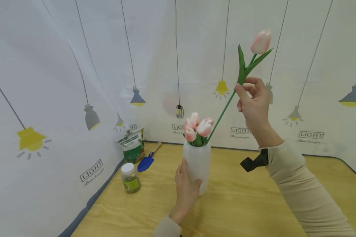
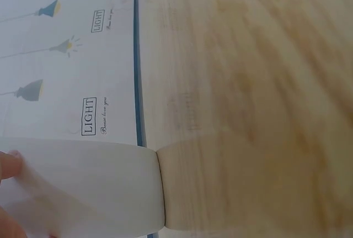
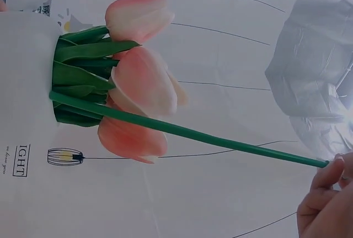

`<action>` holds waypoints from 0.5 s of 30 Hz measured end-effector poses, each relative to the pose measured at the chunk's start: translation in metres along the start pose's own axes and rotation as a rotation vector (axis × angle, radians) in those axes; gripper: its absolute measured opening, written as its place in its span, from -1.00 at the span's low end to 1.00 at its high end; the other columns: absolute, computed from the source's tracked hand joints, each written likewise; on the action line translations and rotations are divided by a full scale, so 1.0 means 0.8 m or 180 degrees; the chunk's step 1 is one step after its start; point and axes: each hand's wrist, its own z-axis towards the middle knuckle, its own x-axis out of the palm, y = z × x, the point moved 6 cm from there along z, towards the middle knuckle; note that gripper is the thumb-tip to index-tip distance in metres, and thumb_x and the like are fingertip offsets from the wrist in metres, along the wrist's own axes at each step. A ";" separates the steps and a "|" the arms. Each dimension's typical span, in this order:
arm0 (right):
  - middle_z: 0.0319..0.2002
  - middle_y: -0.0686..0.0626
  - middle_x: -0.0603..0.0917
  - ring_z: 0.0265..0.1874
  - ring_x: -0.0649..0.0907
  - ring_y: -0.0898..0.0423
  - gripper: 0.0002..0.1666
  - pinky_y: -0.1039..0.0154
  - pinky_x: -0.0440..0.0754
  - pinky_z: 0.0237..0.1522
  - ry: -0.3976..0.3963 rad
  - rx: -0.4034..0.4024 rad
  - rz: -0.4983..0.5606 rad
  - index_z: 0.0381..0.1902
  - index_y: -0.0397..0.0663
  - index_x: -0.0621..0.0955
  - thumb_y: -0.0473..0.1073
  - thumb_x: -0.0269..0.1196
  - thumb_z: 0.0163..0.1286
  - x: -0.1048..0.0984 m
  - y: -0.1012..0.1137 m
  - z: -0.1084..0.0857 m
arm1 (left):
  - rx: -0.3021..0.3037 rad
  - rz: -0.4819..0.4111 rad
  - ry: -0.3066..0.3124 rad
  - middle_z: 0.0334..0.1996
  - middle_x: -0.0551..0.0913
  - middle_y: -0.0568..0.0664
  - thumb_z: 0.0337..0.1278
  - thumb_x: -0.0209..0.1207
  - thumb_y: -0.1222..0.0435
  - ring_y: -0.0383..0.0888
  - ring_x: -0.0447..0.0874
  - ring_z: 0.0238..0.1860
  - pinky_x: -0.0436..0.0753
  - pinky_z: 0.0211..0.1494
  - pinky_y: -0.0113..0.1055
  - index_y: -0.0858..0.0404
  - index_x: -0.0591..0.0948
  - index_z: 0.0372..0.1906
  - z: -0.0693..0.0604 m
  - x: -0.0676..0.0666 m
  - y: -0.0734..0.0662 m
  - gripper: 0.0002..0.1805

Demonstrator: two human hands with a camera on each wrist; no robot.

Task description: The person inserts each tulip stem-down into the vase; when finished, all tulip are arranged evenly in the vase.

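Observation:
A white vase point(image 1: 199, 161) stands upright on the wooden table, with several pink-and-white tulips point(image 1: 205, 127) bunched in its mouth. My left hand point(image 1: 185, 192) holds the vase low down, fingers on its left side and thumb across the front; the left wrist view catches only fingertips point(image 2: 10, 165) against the white wall. High on the right, my right hand point(image 1: 255, 103) pinches a single tulip point(image 1: 261, 42) by the stem, just under its leaves. That green stem point(image 3: 187, 132) slants down, and its lower end is at the vase's rim.
Left of the vase stand a white-lidded jar point(image 1: 131, 179) and a green-and-white bag point(image 1: 133, 146). Between them and the vase lies a blue trowel point(image 1: 146, 163) with a wooden handle. A lamp-printed curtain point(image 1: 154, 65) borders the table point(image 1: 240, 204) behind and at left.

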 end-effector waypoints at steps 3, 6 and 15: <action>-0.49 0.02 0.49 -0.88 0.29 0.21 -0.79 0.44 0.26 -0.79 0.0026 -0.0064 0.0092 -0.24 -0.02 0.45 -0.22 0.21 0.15 0.004 -0.001 -0.002 | 0.0039 -0.0014 0.0011 0.18 0.17 0.20 -0.11 0.27 0.25 0.17 0.18 0.17 0.41 0.05 0.08 0.10 -0.14 0.38 -0.001 0.000 0.000 0.01; -0.49 -0.01 0.49 -0.87 0.29 0.20 -0.79 0.44 0.27 -0.78 0.0025 -0.0144 0.0151 -0.23 -0.03 0.44 -0.23 0.19 0.17 0.009 -0.001 -0.004 | 0.0109 -0.0037 0.0002 0.17 0.17 0.20 -0.09 0.24 0.23 0.16 0.19 0.16 0.41 0.04 0.09 0.14 -0.13 0.38 -0.001 -0.002 -0.001 -0.01; -0.48 -0.03 0.46 -0.89 0.30 0.19 -0.81 0.45 0.28 -0.79 -0.0092 -0.0340 0.0161 -0.23 -0.07 0.42 -0.26 0.17 0.19 0.016 -0.004 -0.012 | 0.0134 0.0000 -0.0011 0.16 0.17 0.19 -0.10 0.25 0.24 0.14 0.19 0.17 0.41 0.06 0.06 0.15 -0.13 0.38 0.002 -0.004 -0.003 0.00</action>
